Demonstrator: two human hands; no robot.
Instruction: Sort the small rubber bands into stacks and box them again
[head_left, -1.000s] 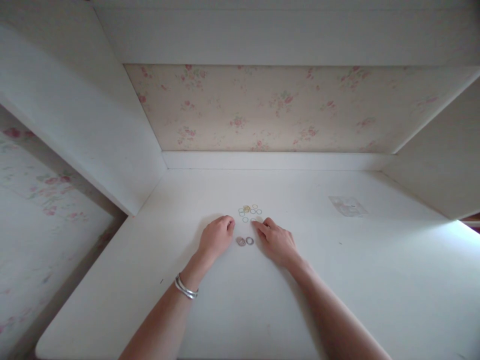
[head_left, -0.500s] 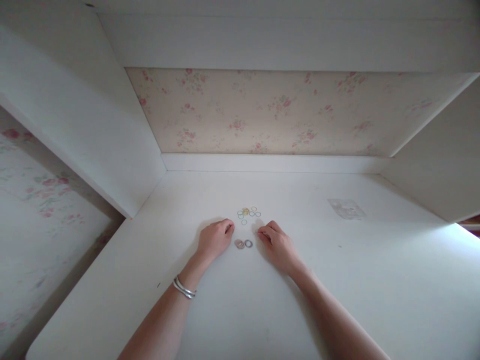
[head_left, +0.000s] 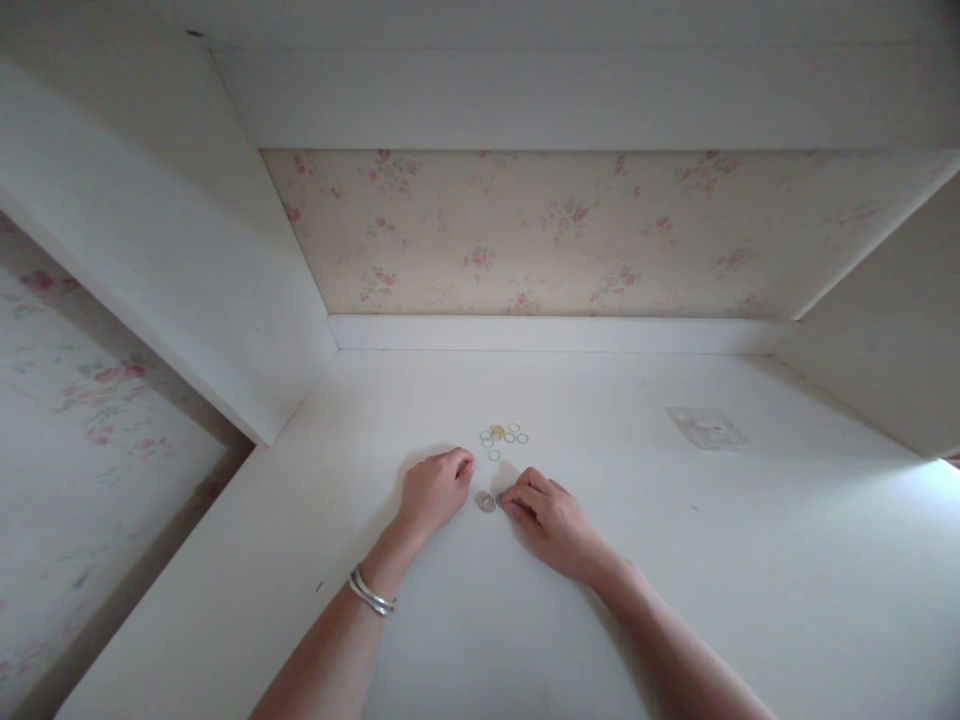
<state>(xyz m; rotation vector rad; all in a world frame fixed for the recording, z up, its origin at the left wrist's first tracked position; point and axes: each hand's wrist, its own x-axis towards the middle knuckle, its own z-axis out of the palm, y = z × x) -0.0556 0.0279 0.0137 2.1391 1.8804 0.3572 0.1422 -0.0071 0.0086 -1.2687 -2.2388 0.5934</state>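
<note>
On the white desktop my left hand [head_left: 439,488] rests with its fingers curled closed; whether anything small is between them is hidden. My right hand [head_left: 551,520] has thumb and fingers pinched at a small grey ring [head_left: 500,501], covering most of it. Just left of that ring lies a little cluster of brownish-pink rings [head_left: 485,501], between the two hands. Farther back, several thin rings lie loosely grouped, with a yellow bunch [head_left: 497,433] among them and a pale green ring [head_left: 494,455] nearest the hands. A silver bangle [head_left: 370,591] circles my left wrist.
A flat clear plastic bag [head_left: 706,428] lies on the desktop at the back right. White panels [head_left: 285,330] stand at the left and right, with a shelf [head_left: 525,95] above. Floral wallpaper [head_left: 480,240] covers the back. A small dark speck [head_left: 319,587] lies left of my left wrist.
My right hand has moved toward me and slightly left, onto the grey ring. My left hand stays closed in much the same place. The whole view has shifted slightly.
</note>
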